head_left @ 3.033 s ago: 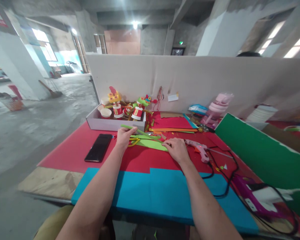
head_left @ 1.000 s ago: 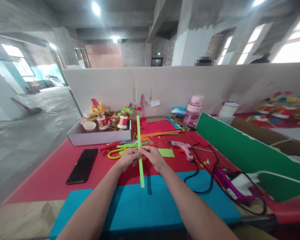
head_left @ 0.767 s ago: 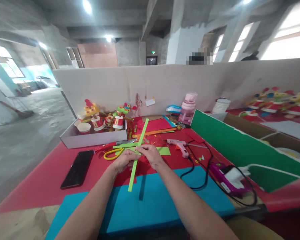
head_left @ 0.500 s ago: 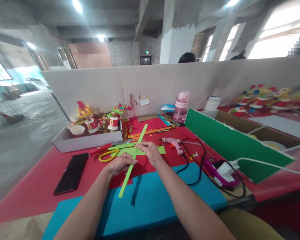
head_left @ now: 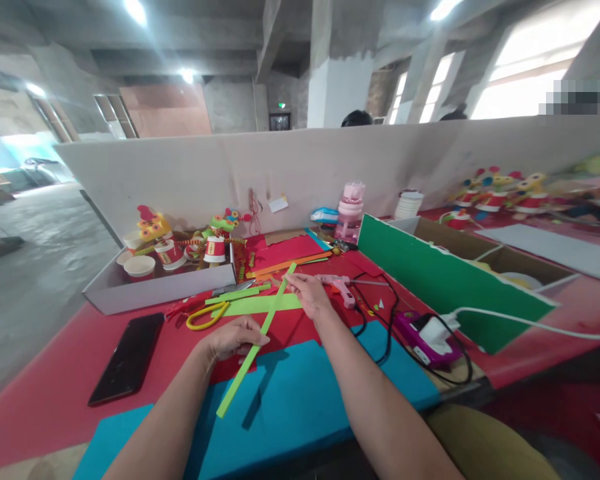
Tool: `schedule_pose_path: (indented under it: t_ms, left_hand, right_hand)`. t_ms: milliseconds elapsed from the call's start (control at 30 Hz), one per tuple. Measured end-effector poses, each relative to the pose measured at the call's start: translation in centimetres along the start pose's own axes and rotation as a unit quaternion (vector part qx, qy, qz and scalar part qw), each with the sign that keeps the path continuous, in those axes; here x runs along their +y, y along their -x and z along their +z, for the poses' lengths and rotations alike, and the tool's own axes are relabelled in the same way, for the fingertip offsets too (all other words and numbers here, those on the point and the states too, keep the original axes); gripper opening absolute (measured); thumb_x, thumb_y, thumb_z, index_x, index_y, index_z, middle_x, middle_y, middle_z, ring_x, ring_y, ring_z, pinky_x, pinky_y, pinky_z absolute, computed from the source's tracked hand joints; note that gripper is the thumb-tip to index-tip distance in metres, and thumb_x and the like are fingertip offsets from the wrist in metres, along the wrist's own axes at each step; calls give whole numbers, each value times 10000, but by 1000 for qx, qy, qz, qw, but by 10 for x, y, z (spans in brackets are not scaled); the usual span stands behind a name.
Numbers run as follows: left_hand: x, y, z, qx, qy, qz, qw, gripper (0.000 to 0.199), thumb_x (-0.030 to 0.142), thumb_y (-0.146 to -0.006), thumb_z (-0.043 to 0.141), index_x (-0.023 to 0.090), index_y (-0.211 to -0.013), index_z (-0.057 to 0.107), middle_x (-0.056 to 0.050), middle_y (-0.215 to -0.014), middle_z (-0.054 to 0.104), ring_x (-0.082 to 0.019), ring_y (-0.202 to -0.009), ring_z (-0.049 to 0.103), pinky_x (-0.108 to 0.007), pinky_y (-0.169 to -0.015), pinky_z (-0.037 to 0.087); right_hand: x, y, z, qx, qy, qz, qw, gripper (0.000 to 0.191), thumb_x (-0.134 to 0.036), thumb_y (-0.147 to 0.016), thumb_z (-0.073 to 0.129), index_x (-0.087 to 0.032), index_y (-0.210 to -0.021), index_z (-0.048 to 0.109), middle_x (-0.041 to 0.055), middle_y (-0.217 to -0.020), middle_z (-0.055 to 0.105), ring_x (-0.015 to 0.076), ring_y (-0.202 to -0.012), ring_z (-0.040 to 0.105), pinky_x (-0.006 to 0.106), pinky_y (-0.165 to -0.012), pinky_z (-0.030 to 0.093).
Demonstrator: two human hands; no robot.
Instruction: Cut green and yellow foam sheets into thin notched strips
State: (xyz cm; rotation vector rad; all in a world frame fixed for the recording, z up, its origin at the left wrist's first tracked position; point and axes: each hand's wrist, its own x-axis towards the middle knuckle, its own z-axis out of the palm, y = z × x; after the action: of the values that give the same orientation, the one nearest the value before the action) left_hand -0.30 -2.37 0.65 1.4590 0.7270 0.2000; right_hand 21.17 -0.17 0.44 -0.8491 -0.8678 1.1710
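A long light-green paper strip [head_left: 270, 319] slants through the air above the blue sheet [head_left: 300, 393]. Its middle is pinched by my left hand [head_left: 237, 337], thumb on top. Near the upper end, my right hand [head_left: 307, 293] grips the same strip between thumb and fingertips. Behind the hands lie a wider green paper piece [head_left: 240, 305] and narrow green strips [head_left: 237, 293]. Yellow-handled scissors [head_left: 206, 316] are left of them. To the right of my right hand rests a pink glue gun [head_left: 341, 287].
A black phone [head_left: 127, 360] lies at left, below a white box [head_left: 155, 293] with cups and paper-cup figures. At right are a purple power strip [head_left: 425, 340], black cables and a green-sided box [head_left: 445, 280]. A pink bottle [head_left: 350, 213] stands by the partition [head_left: 290, 160].
My hands have moved apart along the strip, the left toward its lower end and the right toward its top. The whole view has shifted slightly, with table objects appearing farther left.
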Motion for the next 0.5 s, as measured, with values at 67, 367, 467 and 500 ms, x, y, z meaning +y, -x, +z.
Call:
schedule_pose_path:
  t_ms: [67,367,467,500]
  left_hand:
    - [2,0,1,-3,-4,-3,1000,456,400,-684,713,148,-439,422,61,-368,301,-33,-349,202,-238,-397,95]
    - [3,1,1,-26,-10,-7,1000,434,370,-682,716,144,-443,433,64,-376,294,-35,-355,209,-234,-395,106]
    - [-2,0,-1,-24,-10,-7,1000,424,378,-696,708,141,-451,456,60,-370,316,-39,-348,213,-228,-374,125]
    - [-4,-1,-2,-20,-7,-8,1000,423,384,-697,707,142,-452,461,57,-368,327,-41,-347,214,-227,-367,134]
  right_hand:
    - [-2,-2,-3,12,-6,-7,1000,299,-398,-519,816,-163,-522,631,-34,-497,478,86,-527,388,259,-545,290]
    - [-3,-6,-7,66,-33,-22,997,314,-400,-496,826,-162,-541,627,-38,-497,488,77,-506,388,253,-516,293]
    - [0,-7,-5,77,-58,-29,995,329,-406,-492,832,-167,-536,610,-45,-489,478,77,-504,392,244,-510,305]
    - [1,-8,-5,77,-71,-28,994,336,-412,-497,833,-170,-537,604,-45,-491,480,77,-504,397,241,-511,313]
